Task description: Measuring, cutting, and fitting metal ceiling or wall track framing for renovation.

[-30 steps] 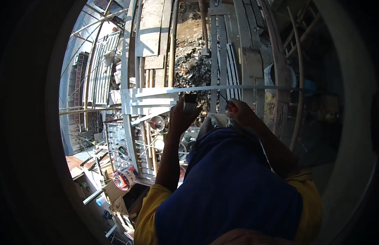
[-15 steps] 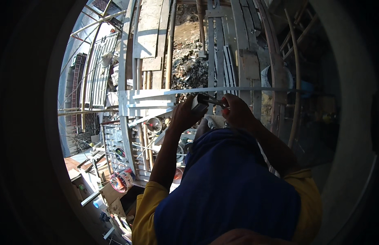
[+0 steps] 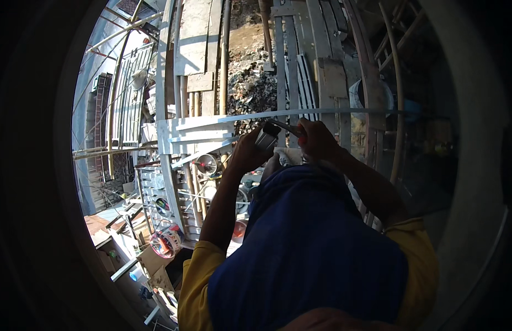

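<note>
My left hand (image 3: 248,153) is closed around a short, pale grey metal channel (image 3: 264,140) with a dark open end. In my right hand (image 3: 319,141) is a red-handled hand tool (image 3: 291,129) like pliers or snips. Its dark metal head reaches left to the channel's open end; whether the jaws grip the metal is too small to tell. Both hands are close together in front of my blue shirt front. A long, thin grey metal strip (image 3: 316,112) runs crosswise just beyond them.
Planks (image 3: 194,41) and bamboo poles (image 3: 225,60) make a scaffold over rubble (image 3: 248,83). Pale metal strips (image 3: 201,138) lie on boards at the left. A round basin (image 3: 206,164) and a bucket (image 3: 165,244) with tools stand lower left. An upright pole (image 3: 398,83) rises at right.
The tool has swung so its head points up and left at the channel's end. The channel is tilted a little more, and the whole view has shifted slightly.
</note>
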`<state>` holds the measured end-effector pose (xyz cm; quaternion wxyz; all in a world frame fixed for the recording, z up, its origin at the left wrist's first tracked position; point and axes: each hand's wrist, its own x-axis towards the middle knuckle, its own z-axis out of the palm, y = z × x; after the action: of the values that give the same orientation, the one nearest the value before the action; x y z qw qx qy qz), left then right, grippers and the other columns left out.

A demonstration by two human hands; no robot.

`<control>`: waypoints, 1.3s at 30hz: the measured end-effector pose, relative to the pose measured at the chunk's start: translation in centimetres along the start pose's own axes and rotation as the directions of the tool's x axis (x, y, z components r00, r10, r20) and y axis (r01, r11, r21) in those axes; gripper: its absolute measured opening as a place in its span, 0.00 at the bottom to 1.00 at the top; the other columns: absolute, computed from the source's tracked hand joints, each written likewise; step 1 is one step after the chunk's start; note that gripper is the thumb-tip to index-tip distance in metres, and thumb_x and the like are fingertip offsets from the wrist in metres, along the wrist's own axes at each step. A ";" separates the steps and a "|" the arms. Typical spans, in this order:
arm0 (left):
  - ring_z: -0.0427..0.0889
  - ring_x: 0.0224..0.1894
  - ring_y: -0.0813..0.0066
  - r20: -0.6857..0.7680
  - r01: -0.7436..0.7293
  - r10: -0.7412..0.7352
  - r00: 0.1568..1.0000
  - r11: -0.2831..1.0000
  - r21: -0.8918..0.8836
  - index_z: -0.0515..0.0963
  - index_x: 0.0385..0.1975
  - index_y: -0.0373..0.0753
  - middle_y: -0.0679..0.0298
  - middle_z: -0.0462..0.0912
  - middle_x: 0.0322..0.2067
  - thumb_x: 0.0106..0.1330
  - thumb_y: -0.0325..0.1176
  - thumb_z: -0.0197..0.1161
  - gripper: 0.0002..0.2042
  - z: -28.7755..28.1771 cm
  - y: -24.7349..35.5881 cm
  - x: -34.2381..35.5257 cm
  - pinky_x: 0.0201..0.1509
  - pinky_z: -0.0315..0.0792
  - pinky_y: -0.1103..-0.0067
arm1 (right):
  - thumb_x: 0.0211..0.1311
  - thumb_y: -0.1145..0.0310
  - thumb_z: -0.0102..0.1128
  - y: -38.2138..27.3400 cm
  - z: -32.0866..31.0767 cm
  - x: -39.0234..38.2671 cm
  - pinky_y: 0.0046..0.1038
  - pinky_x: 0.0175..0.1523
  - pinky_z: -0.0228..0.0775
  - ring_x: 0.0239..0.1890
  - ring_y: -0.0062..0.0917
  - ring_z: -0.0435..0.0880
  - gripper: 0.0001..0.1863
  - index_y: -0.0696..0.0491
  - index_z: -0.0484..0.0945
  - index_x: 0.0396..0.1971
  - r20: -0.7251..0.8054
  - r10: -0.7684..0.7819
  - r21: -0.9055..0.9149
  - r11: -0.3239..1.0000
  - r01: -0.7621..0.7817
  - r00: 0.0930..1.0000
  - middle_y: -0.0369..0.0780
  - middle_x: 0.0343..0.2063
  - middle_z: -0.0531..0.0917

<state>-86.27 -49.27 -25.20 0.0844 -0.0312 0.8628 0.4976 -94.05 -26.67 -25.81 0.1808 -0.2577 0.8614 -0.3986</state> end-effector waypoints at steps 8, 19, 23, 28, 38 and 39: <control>0.85 0.31 0.67 0.034 0.062 -0.063 0.997 0.998 0.027 0.76 0.48 0.39 0.54 0.84 0.30 0.48 0.32 0.68 0.24 -0.6 0.8 0.1 0.35 0.77 0.71 | 0.49 0.76 0.58 0.9 -0.1 -0.6 0.41 0.41 0.72 0.36 0.45 0.82 0.14 0.59 0.70 0.37 0.042 0.021 0.040 0.999 -0.023 0.999 0.49 0.27 0.79; 0.85 0.29 0.59 0.008 0.014 -0.014 1.000 0.999 0.050 0.76 0.46 0.38 0.53 0.83 0.26 0.47 0.32 0.67 0.22 0.2 0.1 0.5 0.34 0.77 0.67 | 0.51 0.76 0.57 0.1 0.1 -1.2 0.42 0.38 0.73 0.33 0.48 0.82 0.09 0.58 0.71 0.34 0.035 0.063 -0.044 0.997 -0.061 0.997 0.51 0.25 0.80; 0.84 0.33 0.49 -0.049 -0.021 0.032 0.998 0.979 0.204 0.74 0.45 0.38 0.50 0.83 0.28 0.48 0.33 0.69 0.22 0.3 1.6 0.7 0.36 0.76 0.61 | 0.51 0.76 0.57 1.0 0.9 -1.5 0.43 0.36 0.72 0.30 0.49 0.81 0.08 0.58 0.71 0.32 -0.052 0.009 0.003 1.000 -0.009 0.999 0.49 0.22 0.79; 0.82 0.36 0.45 -0.118 -0.050 0.075 0.990 0.979 0.198 0.71 0.48 0.39 0.49 0.81 0.33 0.52 0.38 0.71 0.25 0.8 1.1 1.1 0.37 0.75 0.58 | 0.46 0.71 0.63 2.4 1.3 -1.9 0.38 0.39 0.71 0.33 0.40 0.81 0.15 0.58 0.72 0.35 0.009 0.147 0.211 0.967 -0.145 0.989 0.47 0.26 0.78; 0.79 0.42 0.48 -0.235 -0.030 0.119 0.965 0.935 0.352 0.73 0.53 0.45 0.53 0.77 0.39 0.55 0.33 0.69 0.24 2.4 0.6 0.9 0.41 0.75 0.61 | 0.48 0.70 0.62 -0.2 0.3 -2.6 0.40 0.46 0.73 0.38 0.45 0.82 0.17 0.59 0.73 0.39 0.054 0.290 0.058 0.955 -0.292 0.956 0.50 0.32 0.81; 0.79 0.41 0.49 -0.252 -0.042 0.135 0.958 0.939 0.343 0.74 0.53 0.46 0.54 0.77 0.39 0.54 0.31 0.69 0.24 2.6 0.2 0.9 0.42 0.75 0.61 | 0.48 0.70 0.62 -0.4 -0.2 -2.5 0.40 0.46 0.73 0.39 0.45 0.82 0.17 0.60 0.74 0.39 0.024 0.300 -0.002 0.954 -0.300 0.954 0.51 0.33 0.81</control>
<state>-86.91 -46.90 -26.47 -0.0537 -0.0451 0.9383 0.3386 -92.00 -25.33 -25.10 0.2496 -0.1284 0.8880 -0.3642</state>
